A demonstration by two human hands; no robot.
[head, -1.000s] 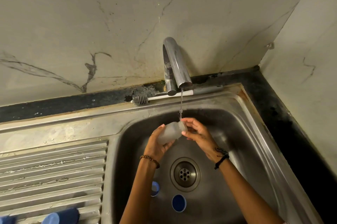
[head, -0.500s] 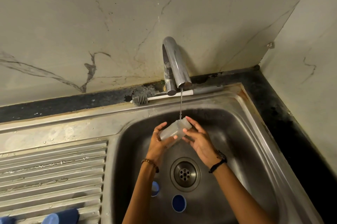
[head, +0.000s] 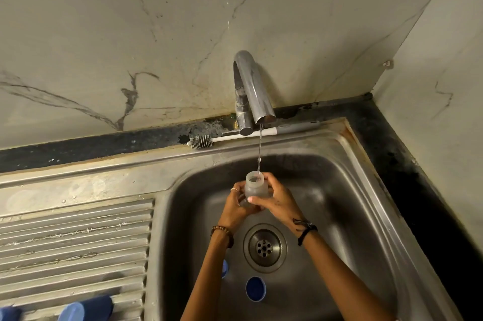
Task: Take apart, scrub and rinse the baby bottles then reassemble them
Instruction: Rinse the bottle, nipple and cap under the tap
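A clear, capless baby bottle [head: 255, 187] stands upright over the steel sink [head: 347, 190], its open mouth under the thin stream from the chrome tap [head: 252, 88]. My left hand [head: 235, 205] grips the bottle from the left and below. My right hand [head: 277, 200] wraps it from the right, thumb across the front. A blue cap [head: 255, 288] lies on the sink floor near the drain [head: 264, 247]. A second blue piece [head: 224, 268] shows partly behind my left forearm.
A bottle brush [head: 201, 141] with a white handle lies on the ledge behind the tap. The ribbed draining board [head: 73, 242] is to the left, with blue bottle parts [head: 86, 307] at its near edge. Marble walls close the back and right.
The bottle was lying tilted on its side under the stream; now it stands upright with its mouth catching the water. My right hand has closed round it.
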